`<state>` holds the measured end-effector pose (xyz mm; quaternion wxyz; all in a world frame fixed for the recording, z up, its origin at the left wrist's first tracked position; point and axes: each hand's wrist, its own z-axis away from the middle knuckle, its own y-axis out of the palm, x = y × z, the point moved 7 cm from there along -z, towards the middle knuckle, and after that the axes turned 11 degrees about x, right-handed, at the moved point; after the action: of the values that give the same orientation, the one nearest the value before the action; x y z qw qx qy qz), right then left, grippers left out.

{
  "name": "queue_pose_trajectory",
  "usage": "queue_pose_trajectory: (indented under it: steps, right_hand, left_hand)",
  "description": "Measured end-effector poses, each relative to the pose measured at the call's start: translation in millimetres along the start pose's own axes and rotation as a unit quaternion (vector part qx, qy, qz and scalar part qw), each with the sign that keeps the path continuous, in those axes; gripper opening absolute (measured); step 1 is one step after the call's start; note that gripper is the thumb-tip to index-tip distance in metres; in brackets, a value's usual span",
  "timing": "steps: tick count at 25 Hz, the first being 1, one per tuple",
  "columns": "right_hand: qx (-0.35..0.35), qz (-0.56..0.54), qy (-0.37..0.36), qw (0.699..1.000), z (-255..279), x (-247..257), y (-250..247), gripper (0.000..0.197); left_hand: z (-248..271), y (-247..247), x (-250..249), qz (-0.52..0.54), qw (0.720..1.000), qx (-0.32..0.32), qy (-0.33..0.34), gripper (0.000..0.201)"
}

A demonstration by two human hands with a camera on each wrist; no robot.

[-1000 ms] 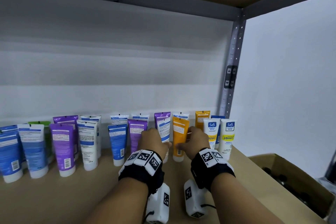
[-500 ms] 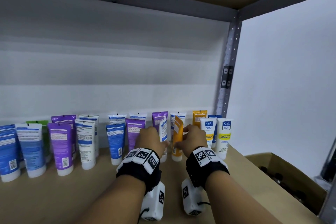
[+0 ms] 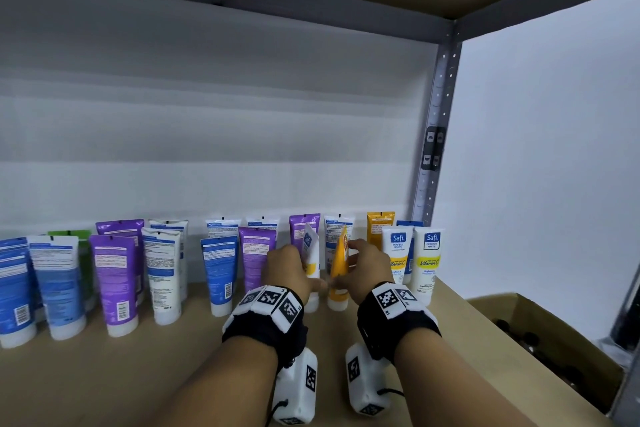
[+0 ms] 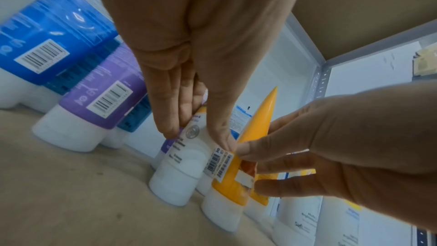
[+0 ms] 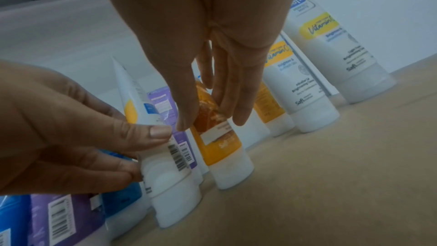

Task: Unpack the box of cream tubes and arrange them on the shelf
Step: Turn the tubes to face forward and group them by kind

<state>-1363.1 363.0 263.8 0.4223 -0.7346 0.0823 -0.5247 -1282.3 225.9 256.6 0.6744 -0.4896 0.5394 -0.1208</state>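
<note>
Pinching 2 upright tubes edge-on: left hand (image 3: 289,269) grips white tube (image 3: 311,262) between thumb and fingers, right hand (image 3: 369,267) grips orange tube (image 3: 340,265), on shelf (image 3: 138,374).

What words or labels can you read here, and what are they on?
"Safi PERFECT WHITE", "Vitamin C": front of the two white tubes at the row's right end.
"Safi": low on the orange tube that the right hand holds.
Too small or blurred: back labels and barcodes on the other tubes, including the white tube in the left hand.
</note>
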Motion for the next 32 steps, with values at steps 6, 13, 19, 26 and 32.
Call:
queue_pose_trajectory:
  steps: [6,13,19,26,32]
  right_hand:
    - [0.024,-0.042,0.007,0.999,1.0,-4.8,-0.1,0.084]
    - [0.006,-0.032,0.022,0.999,1.7,-8.7,-4.7,0.067]
    - [0.009,-0.042,0.033,0.999,1.8,-9.6,-4.5,0.073]
    - [-0.007,-0.025,0.047,0.999,-1.1,-14.4,-5.0,0.059]
    - [-0.044,0.03,0.085,0.995,-1.9,-17.7,-12.0,0.054]
  left_hand:
    - [-4.8,-1.4,1.6,0.015,0.999,0.029,0.012,0.06]
    - [-3.0,-2.8,2.2,0.027,1.0,0.002,0.012,0.063]
    - [-6.4,-1.3,2.2,0.01,0.999,0.029,0.01,0.065]
    - [-4.9,-3.6,5.0,-0.01,1.0,-0.009,-0.005,0.061]
    - [2.2,-4.1,-2.5,-0.025,0.999,-0.04,-0.009,0.063]
